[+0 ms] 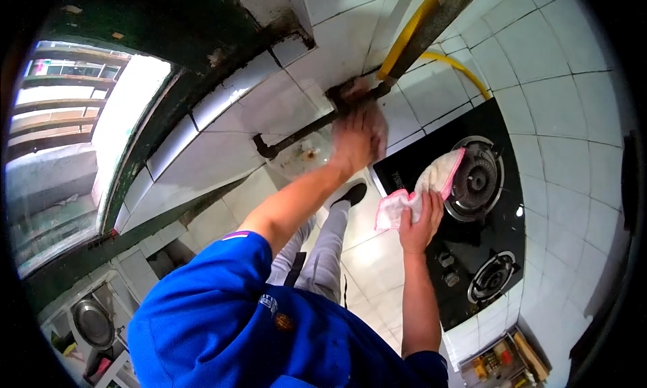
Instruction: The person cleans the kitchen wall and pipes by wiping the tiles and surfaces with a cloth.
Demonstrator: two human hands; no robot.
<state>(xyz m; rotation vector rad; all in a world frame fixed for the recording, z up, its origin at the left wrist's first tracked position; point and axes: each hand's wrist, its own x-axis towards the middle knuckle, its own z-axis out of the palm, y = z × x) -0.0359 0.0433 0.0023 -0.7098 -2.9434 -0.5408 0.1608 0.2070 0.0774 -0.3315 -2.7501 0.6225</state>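
My right hand [421, 223] is closed on a white cloth [433, 180] with a pink edge. The cloth lies over the near side of the black two-burner gas stove [465, 243], up against the larger burner [477, 179]. My left hand [359, 137] reaches up to a dark rusty pipe [303, 132] and its fitting on the tiled wall. Motion smears its fingers, so I cannot make out whether it grips anything.
A yellow hose [461, 68] runs behind the stove, beside a thick slanting pipe [435, 27]. The smaller burner [492, 277] is at the lower right. A barred window [67, 105] is on the left. Below the stove, a box [499, 361] holds bottles and jars.
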